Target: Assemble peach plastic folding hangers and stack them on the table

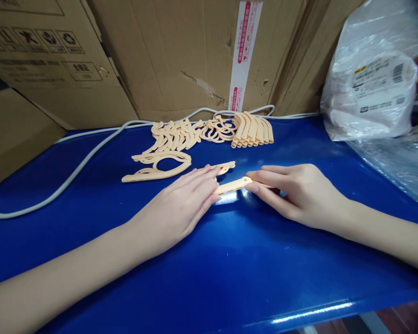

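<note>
Work looks early on, judging by how the cream plastic hanger parts lie. One joined hanger frame (156, 175), folded with its two arms one above the other, rests on the blue tabletop (230, 278) just beyond the left wrist; it seems to be the only finished set, though whether every joint in it is seated cannot be told.

A second set appears partly put together between the hands. Its hanger arm (231, 186), with a small round hole near the right end, runs from under the left hand (186, 199) to the right hand (297, 190). The left hand is closed over it, thumb on the near side and fingers lying across the top; the right thumb and fingers are pinched on the holed end, where a thinner strip runs on beneath them. Another hanger piece (226, 165) pokes out past the left fingertips — whether it is joined to the held arm is hidden by the hand.

Much seems left to do: near the cardboard box (195, 60), loose parts sit sorted by shape — curved arms (186, 134) at the left, hooks (209, 132) in the middle, and stacked tubular arms (253, 127) at the right.
</note>
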Tool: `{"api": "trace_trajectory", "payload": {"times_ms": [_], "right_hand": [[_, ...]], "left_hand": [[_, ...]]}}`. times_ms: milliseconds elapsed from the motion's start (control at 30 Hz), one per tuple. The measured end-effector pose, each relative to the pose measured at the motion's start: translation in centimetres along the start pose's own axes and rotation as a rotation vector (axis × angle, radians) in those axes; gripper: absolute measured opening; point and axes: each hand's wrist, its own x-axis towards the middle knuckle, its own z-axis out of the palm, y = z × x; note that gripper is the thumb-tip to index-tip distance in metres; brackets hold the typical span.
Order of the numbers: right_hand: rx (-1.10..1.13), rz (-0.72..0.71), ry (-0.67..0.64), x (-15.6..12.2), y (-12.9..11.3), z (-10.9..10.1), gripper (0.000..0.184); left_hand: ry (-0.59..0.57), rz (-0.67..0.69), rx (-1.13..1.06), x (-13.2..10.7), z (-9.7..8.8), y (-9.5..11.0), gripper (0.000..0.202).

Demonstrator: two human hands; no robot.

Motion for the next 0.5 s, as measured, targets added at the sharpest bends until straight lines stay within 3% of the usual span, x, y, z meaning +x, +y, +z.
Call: {"api": "trace_trajectory", "payload": {"times_ms": [500], "right_hand": [[-0.14,-0.101,0.025,0.16,0.73,-0.03,0.035]], "left_hand": [[-0.023,0.015,0.015,-0.11,0.18,-0.16,0.039]]}}
